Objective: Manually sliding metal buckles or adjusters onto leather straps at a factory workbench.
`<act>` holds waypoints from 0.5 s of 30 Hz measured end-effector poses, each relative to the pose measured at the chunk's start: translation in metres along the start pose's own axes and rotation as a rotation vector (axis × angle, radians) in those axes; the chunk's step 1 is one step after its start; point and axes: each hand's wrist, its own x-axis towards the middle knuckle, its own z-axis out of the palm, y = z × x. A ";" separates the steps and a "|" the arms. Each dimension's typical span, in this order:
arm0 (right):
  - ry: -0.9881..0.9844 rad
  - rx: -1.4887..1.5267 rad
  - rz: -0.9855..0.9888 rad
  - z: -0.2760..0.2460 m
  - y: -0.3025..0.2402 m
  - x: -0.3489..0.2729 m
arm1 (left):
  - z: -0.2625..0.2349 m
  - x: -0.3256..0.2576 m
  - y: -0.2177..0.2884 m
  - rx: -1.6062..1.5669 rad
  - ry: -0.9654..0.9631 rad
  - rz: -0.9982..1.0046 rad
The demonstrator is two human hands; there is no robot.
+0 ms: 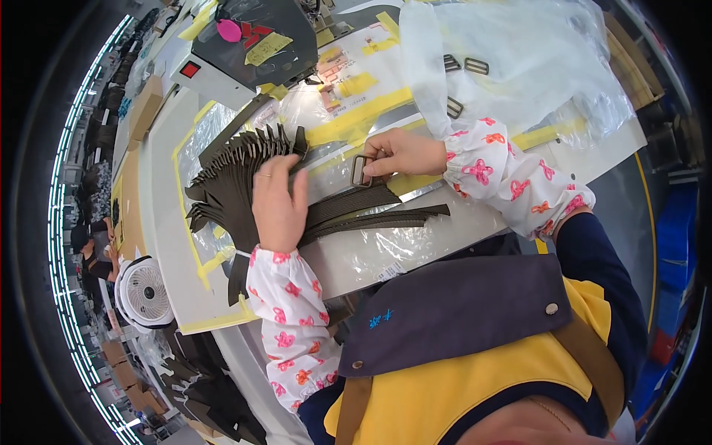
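Note:
My left hand (279,204) lies over a fanned bundle of dark brown webbing straps (237,174), thumb spread from the fingers. By its fingertips one strap end (300,141) sticks up; whether the fingers grip it is hidden. Pinched in my right hand (404,154) is a dark metal slide buckle (359,170), held upright just right of the bundle. Below it, longer straps (374,217) stretch rightward across the worktable (348,259). Several similar buckles (476,66) rest on a clear plastic bag (519,37) at the far right.
A grey machine (256,44) with a red switch stands at the back left. Yellow tape (215,324) runs along the table's edge. Left of the table are a white fan (145,294) and, farther off, another person (96,248). Dark fabric pieces (215,386) lie at lower left.

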 end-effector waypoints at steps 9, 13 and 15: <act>0.121 0.066 -0.094 -0.011 -0.017 0.002 | 0.006 0.007 0.019 -0.313 -0.520 -0.014; 0.098 0.121 -0.091 -0.012 -0.028 -0.003 | -0.001 0.012 0.015 -0.382 -0.438 -0.166; 0.081 0.168 -0.090 -0.009 -0.034 -0.002 | 0.009 0.006 0.005 -0.515 -0.314 -0.172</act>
